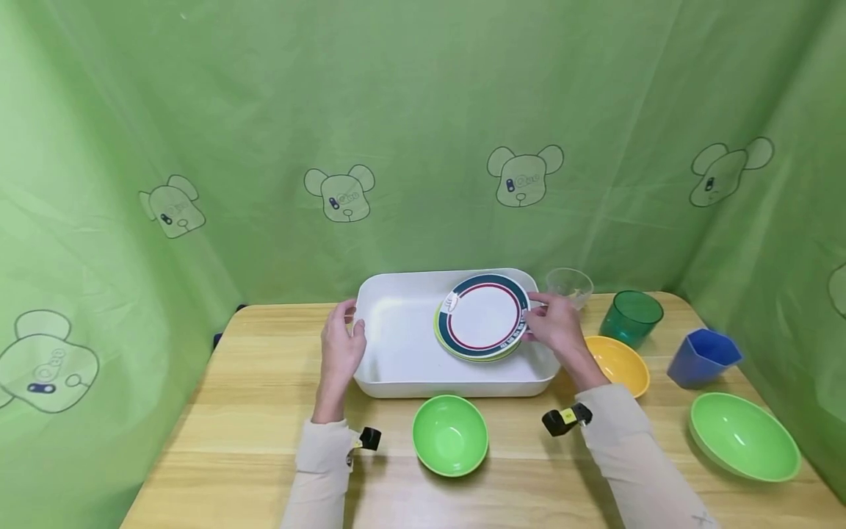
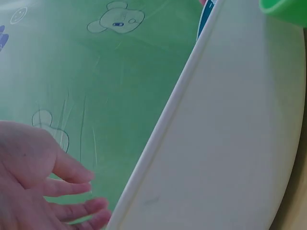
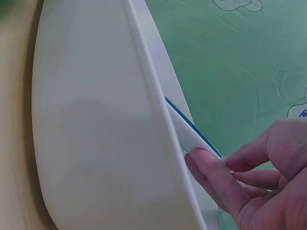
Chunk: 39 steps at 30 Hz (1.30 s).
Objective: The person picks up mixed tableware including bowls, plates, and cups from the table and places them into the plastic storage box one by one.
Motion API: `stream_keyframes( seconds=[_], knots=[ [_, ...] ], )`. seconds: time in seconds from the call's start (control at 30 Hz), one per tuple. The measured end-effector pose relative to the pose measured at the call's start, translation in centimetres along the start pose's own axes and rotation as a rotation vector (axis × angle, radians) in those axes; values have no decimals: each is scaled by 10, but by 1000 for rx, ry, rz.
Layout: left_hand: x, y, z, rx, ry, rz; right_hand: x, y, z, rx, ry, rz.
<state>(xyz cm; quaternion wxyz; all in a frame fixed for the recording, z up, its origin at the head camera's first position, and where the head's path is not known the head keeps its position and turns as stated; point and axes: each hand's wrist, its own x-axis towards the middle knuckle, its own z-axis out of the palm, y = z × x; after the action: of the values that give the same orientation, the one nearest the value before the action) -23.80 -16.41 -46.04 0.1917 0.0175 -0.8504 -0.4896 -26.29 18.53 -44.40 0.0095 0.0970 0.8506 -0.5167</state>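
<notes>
A white plate with a dark teal band and a thin red ring [image 1: 485, 316] is pinched at its right edge by my right hand [image 1: 558, 327]. In the right wrist view the thumb and fingers grip that plate's raised edge [image 3: 194, 130] just inside the white tub's wall [image 3: 105, 129]. Beneath it a yellow-green rim [image 1: 437, 328] shows; most of that piece is hidden. Both lie over the right half of the white tub [image 1: 393, 353]. At the tub's left end is my left hand [image 1: 342, 349], its fingers [image 2: 72, 208] loosely extended beside the rim, holding nothing.
In front of the tub sits a green bowl [image 1: 451, 435]. To the right stand a clear cup [image 1: 573, 283], a yellow dish [image 1: 621, 367], a green cup [image 1: 631, 317], a blue cup [image 1: 703, 358] and a larger green bowl [image 1: 743, 437]. A green curtain [image 1: 423, 110] hangs behind.
</notes>
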Motion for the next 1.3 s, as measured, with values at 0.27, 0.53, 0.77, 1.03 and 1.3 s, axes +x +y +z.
stream_keyframes(
  seconds=[0.27, 0.53, 0.77, 1.03, 1.3],
  knots=[
    [2, -6, -6, 16, -77, -75, 5, -3, 0, -2, -29, 21],
    [4, -17, -9, 21, -147, -119, 10, -4, 0, -38, -48, 59],
    [4, -24, -12, 45, -205, -142, 16, -3, 4, -96, -78, 75],
    [3, -24, -12, 47, -214, -141, 19, -3, 5, -243, -106, 12],
    [5, -23, -11, 60, -236, -130, 19, -4, 8, -418, -135, -35]
  ],
)
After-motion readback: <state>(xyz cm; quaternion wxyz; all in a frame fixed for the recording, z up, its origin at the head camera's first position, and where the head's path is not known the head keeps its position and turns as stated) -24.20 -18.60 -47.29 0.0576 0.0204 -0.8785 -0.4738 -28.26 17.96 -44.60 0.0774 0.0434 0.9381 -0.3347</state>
